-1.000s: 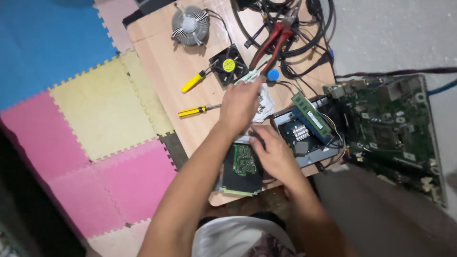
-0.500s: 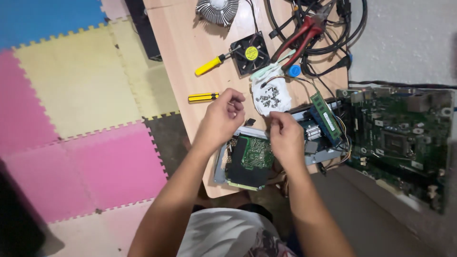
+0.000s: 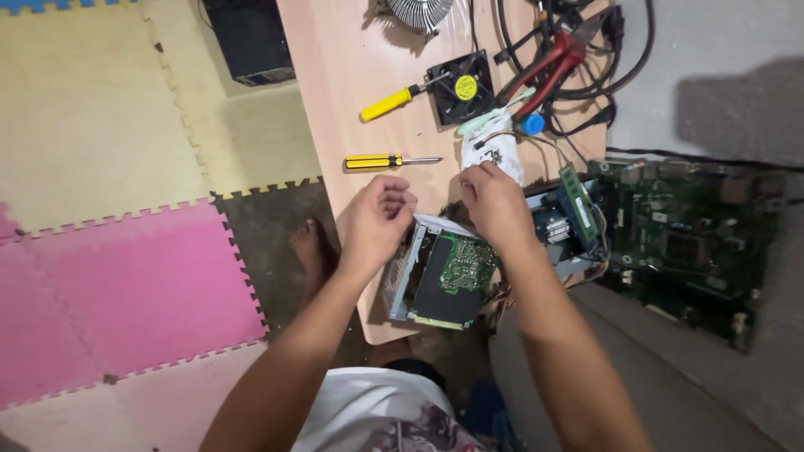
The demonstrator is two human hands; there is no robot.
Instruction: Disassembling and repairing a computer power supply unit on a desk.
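An opened metal drive case point(image 3: 400, 280) with a green circuit board point(image 3: 465, 266) lies at the near end of a low wooden table point(image 3: 352, 59). My left hand point(image 3: 378, 219) hovers over the case's left corner, fingers curled into a loose fist; I cannot see anything in it. My right hand point(image 3: 496, 203) is just beyond the case, its fingertips pinched on the lower edge of a small white plastic bag point(image 3: 496, 151) of tiny parts. A yellow-handled screwdriver point(image 3: 387, 161) lies just past my left hand.
A second yellow screwdriver point(image 3: 392, 102), a black fan point(image 3: 461, 87), a heatsink point(image 3: 419, 12), red pliers point(image 3: 553, 60), cables and a blue cap point(image 3: 533, 125) lie farther back. A memory stick point(image 3: 578, 208) and a green motherboard point(image 3: 687, 243) are to the right. Foam mats point(image 3: 126, 276) and a black box point(image 3: 248, 38) are to the left.
My left hand has pulled back from the bag toward the drive case and curled shut. My right hand has moved up from the case to the bag. The view has shifted nearer.
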